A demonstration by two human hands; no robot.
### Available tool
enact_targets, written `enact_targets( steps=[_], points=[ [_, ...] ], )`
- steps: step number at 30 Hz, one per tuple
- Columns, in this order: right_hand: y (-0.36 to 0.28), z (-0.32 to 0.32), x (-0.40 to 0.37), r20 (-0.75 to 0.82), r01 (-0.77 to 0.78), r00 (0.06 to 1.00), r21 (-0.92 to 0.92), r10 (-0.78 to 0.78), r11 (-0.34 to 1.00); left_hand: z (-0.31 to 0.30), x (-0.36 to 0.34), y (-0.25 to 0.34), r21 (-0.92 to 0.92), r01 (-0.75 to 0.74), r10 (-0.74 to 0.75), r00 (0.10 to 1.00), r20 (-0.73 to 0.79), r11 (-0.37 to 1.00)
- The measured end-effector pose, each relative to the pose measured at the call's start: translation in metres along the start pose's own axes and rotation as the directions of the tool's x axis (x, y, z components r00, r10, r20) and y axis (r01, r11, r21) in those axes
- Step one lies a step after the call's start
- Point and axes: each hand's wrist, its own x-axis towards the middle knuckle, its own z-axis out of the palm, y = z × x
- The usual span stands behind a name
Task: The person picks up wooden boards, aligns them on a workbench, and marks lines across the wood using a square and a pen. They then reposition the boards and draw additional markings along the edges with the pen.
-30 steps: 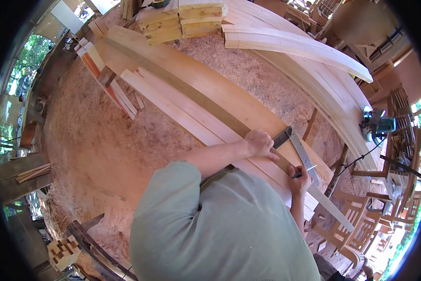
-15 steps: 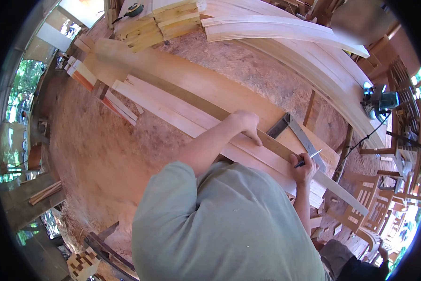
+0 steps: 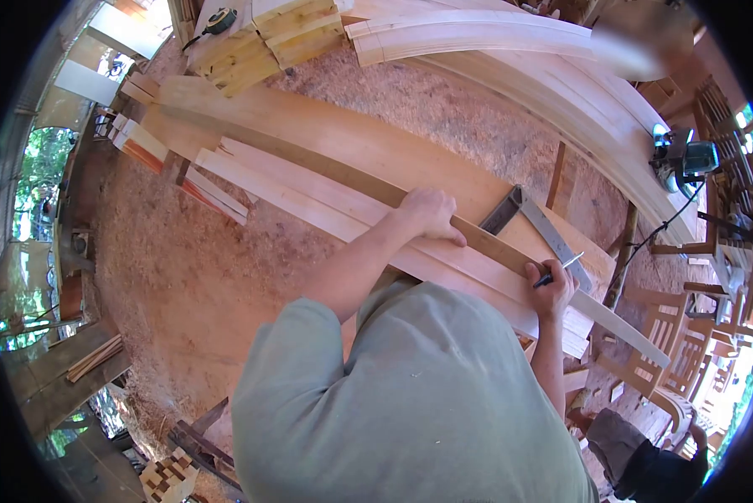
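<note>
A long, narrow wooden strip (image 3: pixel 510 254) lies lengthwise over pale boards (image 3: pixel 343 205). My left hand (image 3: pixel 431 216) is closed over this strip near its middle, thumb toward me. Farther right, my right hand (image 3: pixel 552 291) holds a dark pen (image 3: pixel 544 279) with a light, slim end pointing up and away from me. That hand rests at the strip, close to its right end. Just beyond it, a metal square (image 3: pixel 552 237) with a dark stock lies on a wide brown board (image 3: pixel 309 117). My right fingertips are partly hidden.
Stacked yellowish timbers (image 3: pixel 267 42) carry a tape measure (image 3: pixel 219 20) at the back left. Curved pale boards (image 3: pixel 477 35) span the back. A corded power tool (image 3: pixel 682 159) sits at right, above wooden chair frames (image 3: pixel 657 335). Sawdust covers the ground (image 3: pixel 175 293).
My left hand has shifted slightly left along the strip, and its pointing finger has drawn in. The right hand keeps the pen near the strip's end. The whole view has moved a little.
</note>
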Motion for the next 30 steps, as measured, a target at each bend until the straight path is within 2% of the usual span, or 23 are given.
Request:
enact_targets(
  steps=[8, 14, 25, 29, 30],
  points=[
    [0.002, 0.0, -0.001, 0.029, -0.019, 0.999, -0.008, 0.019, 1.0, -0.001, -0.005, 0.003, 0.024, -0.022, 0.023, 0.999, -0.035, 0.999],
    [0.0, -0.001, -0.003, -0.014, 0.001, 1.0, 0.014, 0.0, 1.0, -0.001, -0.004, 0.003, 0.044, -0.017, 0.018, 1.0, -0.016, 0.999],
    [0.003, 0.001, -0.007, -0.123, 0.098, 0.988, -0.007, -0.098, 0.995, 0.015, -0.009, -0.003, 0.054, -0.14, 0.148, 0.967, -0.207, 0.989],
    [0.004, 0.001, -0.007, -0.138, 0.104, 0.985, 0.012, -0.101, 0.995, 0.008, -0.008, 0.002, 0.042, -0.104, 0.109, 0.982, -0.155, 0.994],
    [0.004, 0.0, -0.007, -0.133, 0.107, 0.986, 0.019, -0.103, 0.994, 0.003, -0.008, 0.005, 0.049, -0.066, 0.07, 0.993, -0.099, 0.997]
  ],
)
